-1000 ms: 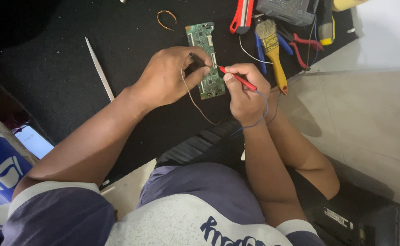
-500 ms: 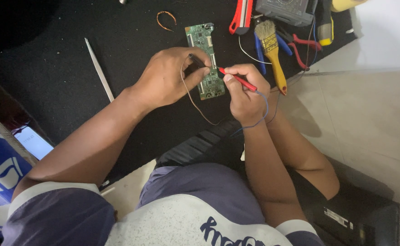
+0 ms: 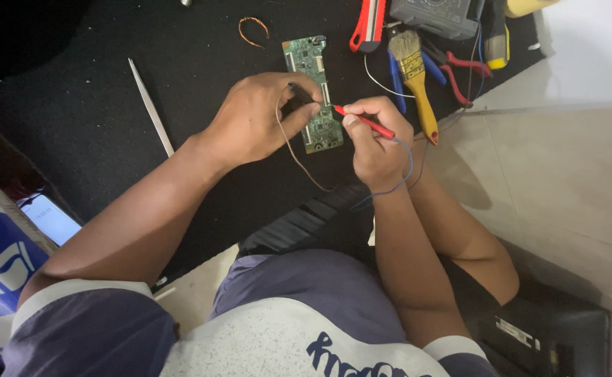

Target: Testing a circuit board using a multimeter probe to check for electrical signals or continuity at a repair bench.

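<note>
A narrow green circuit board (image 3: 314, 94) lies on a black mat (image 3: 110, 91). My left hand (image 3: 254, 119) rests over the board's left side and pinches a thin black probe (image 3: 299, 92) against it. Gripping a red probe (image 3: 363, 120), my right hand (image 3: 376, 143) points the tip at the board's right edge. Thin leads trail from both probes toward my lap.
Behind the board lie a yellow-handled paintbrush (image 3: 416, 73), red and blue pliers (image 3: 452, 66), a red-handled tool (image 3: 369, 24), a grey meter (image 3: 435, 14) and a copper wire loop (image 3: 252, 29). A long metal strip (image 3: 151, 106) lies left. A lit phone (image 3: 49, 220) sits lower left. Pale tiled floor extends right.
</note>
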